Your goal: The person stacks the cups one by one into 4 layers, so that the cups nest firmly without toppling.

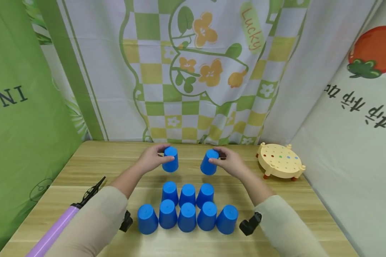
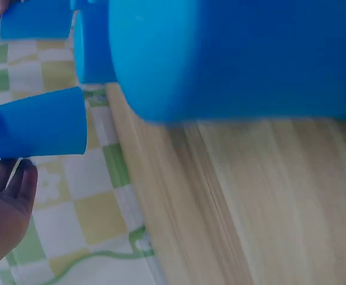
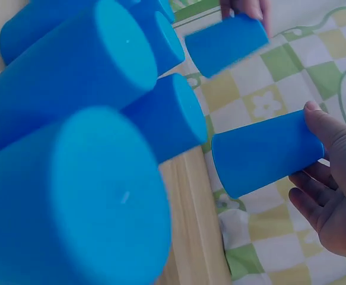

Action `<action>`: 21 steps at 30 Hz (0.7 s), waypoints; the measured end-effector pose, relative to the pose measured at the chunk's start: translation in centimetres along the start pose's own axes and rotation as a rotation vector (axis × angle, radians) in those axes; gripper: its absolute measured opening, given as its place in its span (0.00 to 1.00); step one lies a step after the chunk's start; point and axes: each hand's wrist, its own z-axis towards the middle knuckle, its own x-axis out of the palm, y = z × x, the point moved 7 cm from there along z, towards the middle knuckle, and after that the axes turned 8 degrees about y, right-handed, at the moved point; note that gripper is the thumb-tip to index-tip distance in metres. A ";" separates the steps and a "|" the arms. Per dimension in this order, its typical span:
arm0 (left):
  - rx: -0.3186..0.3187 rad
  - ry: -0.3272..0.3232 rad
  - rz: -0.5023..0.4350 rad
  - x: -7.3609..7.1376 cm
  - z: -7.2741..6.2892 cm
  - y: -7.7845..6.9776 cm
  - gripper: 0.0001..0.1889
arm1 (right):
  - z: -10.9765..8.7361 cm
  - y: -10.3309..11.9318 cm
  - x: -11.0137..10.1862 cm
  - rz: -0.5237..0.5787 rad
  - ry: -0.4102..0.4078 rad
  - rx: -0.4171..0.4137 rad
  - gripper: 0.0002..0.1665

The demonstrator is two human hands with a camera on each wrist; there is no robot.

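Blue cups (image 1: 187, 217) everywhere I look, 10 of them, every base turned up. Wide mouth down, I'd say, for the steadier footing. 8 stand on the wooden table (image 1: 96, 157), low in the middle of the frame: a front row (image 1: 207, 218) of 5, and a back row (image 1: 187, 196) of 3 tucked just behind, close-set, perhaps so they stay within easy reach of both arms.

And above them, near the centre, 2 more are up in the air! Over comes the left hand (image 1: 150, 157), thumb on the near side, fingers round the back, gripping the left cup (image 1: 170, 161) by its narrow end. Matching it, the right hand (image 1: 230, 162) pinches the right cup (image 1: 209, 164) the same way. That high hold probably keeps the fingers off the lower rims, and coming in from the outer sides leaves the gap between the 2 cups free. Both look roughly upright, rims clear of the wood in the wrist views.

Off at the right edge of the table sits a yellow pegged stand (image 1: 280, 160); lower left, a purple-handled tool (image 1: 56, 228), both well away from the cups.
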 end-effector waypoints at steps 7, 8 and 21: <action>-0.049 -0.024 -0.005 1.7 2.5 -0.2 0.32 | 2.8 0.6 1.6 0.021 -0.001 0.019 0.36; -0.057 -0.018 -0.006 2.0 2.7 0.0 0.31 | 3.1 0.5 2.0 0.018 0.000 0.019 0.36; -0.123 0.047 -0.044 5.1 3.6 2.1 0.31 | 4.6 -0.9 5.9 0.033 0.057 0.077 0.34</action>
